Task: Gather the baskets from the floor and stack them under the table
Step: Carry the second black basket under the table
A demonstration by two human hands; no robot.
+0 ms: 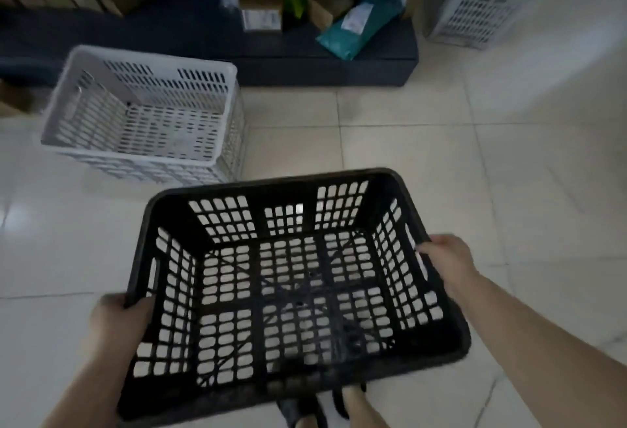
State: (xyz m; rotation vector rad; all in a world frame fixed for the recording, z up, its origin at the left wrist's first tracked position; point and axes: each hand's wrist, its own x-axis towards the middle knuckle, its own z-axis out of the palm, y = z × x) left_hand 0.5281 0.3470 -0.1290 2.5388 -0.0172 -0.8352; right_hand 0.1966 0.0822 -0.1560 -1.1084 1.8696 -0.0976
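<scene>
- Your left hand [117, 317] curls over the black basket's [295, 376] left rim.
- Your right hand [446, 263] grips its right rim.
- You hold the basket above the floor [441, 156], near the white basket [142, 112].

Matt black plastic basket [291, 278], glossy floor tiles [424, 142]

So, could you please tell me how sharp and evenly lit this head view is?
Head view: dim overall; the black basket and both gripping hands, left and right, are fairly sharp; the dark shelf up top is motion-blurred; glare brightens the floor tiles at right; wide-angle bending at the edges.
</scene>
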